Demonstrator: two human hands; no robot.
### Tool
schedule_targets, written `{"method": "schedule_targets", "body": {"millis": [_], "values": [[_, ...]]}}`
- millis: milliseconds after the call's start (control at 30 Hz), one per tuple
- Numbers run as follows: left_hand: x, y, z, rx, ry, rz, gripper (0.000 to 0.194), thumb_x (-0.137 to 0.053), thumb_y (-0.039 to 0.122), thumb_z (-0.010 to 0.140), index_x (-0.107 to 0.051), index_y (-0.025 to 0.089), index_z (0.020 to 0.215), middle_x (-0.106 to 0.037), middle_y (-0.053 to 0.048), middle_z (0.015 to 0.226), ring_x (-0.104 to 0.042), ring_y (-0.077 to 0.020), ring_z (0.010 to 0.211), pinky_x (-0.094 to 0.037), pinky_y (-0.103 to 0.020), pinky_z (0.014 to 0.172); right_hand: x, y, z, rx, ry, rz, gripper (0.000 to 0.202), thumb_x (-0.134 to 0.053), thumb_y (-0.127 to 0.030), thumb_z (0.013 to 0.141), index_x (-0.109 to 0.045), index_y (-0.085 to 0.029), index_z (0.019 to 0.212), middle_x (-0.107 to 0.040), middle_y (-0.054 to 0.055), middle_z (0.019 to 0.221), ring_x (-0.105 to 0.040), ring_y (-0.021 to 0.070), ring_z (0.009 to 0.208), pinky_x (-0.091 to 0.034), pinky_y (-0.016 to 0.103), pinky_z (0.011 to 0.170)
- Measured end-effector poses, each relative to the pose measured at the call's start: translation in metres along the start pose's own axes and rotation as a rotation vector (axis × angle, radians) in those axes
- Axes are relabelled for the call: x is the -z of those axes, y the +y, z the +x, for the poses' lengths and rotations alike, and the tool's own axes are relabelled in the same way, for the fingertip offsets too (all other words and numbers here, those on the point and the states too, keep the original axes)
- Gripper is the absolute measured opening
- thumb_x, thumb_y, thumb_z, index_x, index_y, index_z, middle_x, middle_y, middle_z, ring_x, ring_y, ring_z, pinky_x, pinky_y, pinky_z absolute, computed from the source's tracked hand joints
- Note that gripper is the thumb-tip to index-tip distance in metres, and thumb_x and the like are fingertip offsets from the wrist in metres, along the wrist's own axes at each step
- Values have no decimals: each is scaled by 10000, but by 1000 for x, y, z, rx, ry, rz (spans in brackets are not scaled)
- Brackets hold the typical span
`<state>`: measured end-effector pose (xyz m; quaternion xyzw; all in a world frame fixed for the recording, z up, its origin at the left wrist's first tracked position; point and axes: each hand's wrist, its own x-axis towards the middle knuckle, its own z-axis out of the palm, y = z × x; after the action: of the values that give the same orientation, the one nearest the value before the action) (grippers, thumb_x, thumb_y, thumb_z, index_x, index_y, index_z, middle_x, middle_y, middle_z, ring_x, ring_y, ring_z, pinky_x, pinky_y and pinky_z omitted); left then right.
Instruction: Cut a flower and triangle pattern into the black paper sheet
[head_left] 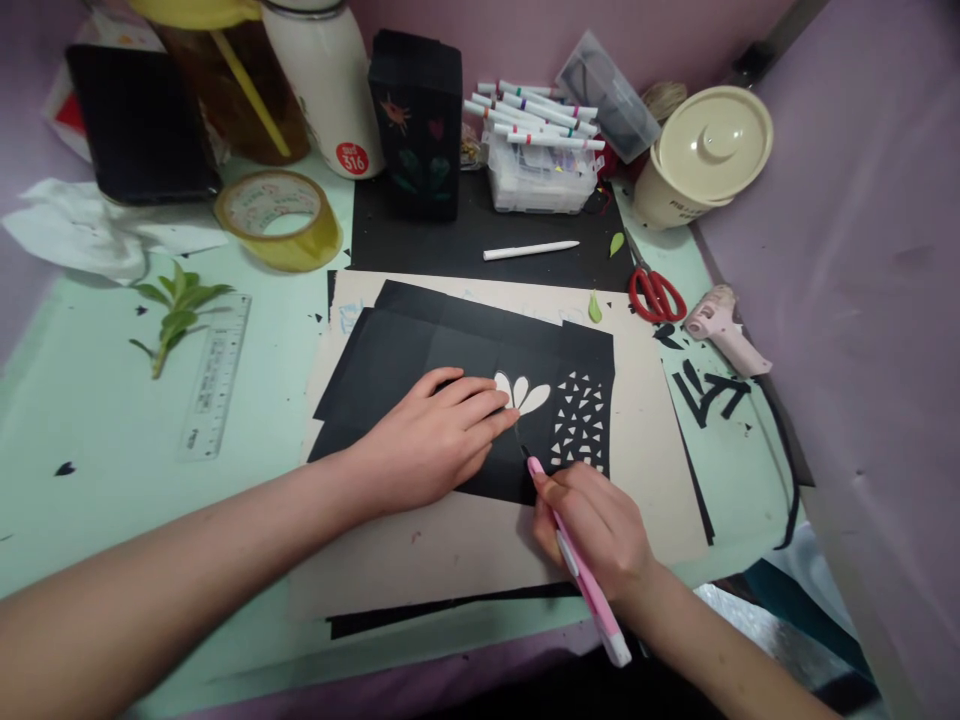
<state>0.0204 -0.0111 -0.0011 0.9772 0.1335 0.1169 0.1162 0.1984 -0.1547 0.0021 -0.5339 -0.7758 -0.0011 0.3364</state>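
A sheet of black card (465, 335) with folded flaps lies on a pale board (420, 560). Petal-shaped holes (534, 400) and many small triangular holes (577, 420) are cut through it. Flat on the card, my left hand (431, 435) presses down with fingers stretched out, its fingertips beside the petals and partly over one. My right hand (592, 525) is closed around a pink craft knife (585, 580). The knife's dark tip meets the card just below the petal holes, near a faint drawn line.
Red-handled scissors (656, 295), a pink glue gun (726, 325) and black paper scraps (709, 392) lie on the right. A white pen (531, 250), marker pens (540, 115) and a lidded pot (701, 150) stand behind. On the left are tape (319, 235), a ruler (217, 375) and a leafy sprig (176, 310).
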Motion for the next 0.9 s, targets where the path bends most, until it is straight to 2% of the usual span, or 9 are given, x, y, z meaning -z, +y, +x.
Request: {"method": "schedule_targets", "body": {"millis": [233,533,633,767,900], "values": [[-1,0,0,-7,14,-1,346,-494,201,974,-600,187,1303,-649,-81,1286,-537,-254,1259,-331,-446,1087,5,-1,-6,27,-28,-25,232,-560,41,853,-549,-183,913,-526,4,634,-486,152,584,-437,292,508],[-1,-1,0,-19,-7,30,334,-462,216,990,-581,180,1300,-644,-65,1300,-525,-253,1260,-295,-445,1084,17,2,-9,69,-101,0,228,-566,39,850,-561,-180,912,-573,19,637,-508,156,580,-460,289,487],[-1,-1,0,-16,-3,20,325,-456,214,993,-583,183,1290,-644,-57,1297,-524,-248,1259,-296,-433,1080,23,5,-4,57,-77,70,234,-572,37,839,-590,-169,949,-607,25,659,-551,156,576,-484,287,483],[-1,-1,-1,-29,-8,10,327,-464,222,996,-576,158,1296,-631,-68,1321,-516,-242,1266,-312,-404,1066,27,6,9,-109,82,178,260,-590,17,828,-631,-166,1008,-662,43,736,-627,151,612,-536,275,535],[-1,-3,-2,-26,-8,-13,346,-466,229,998,-560,128,1315,-615,-80,1347,-510,-238,1276,-301,-403,1079,19,8,18,-311,102,218,166,-605,-55,853,-652,-181,949,-688,40,758,-654,141,618,-550,265,564]]}}
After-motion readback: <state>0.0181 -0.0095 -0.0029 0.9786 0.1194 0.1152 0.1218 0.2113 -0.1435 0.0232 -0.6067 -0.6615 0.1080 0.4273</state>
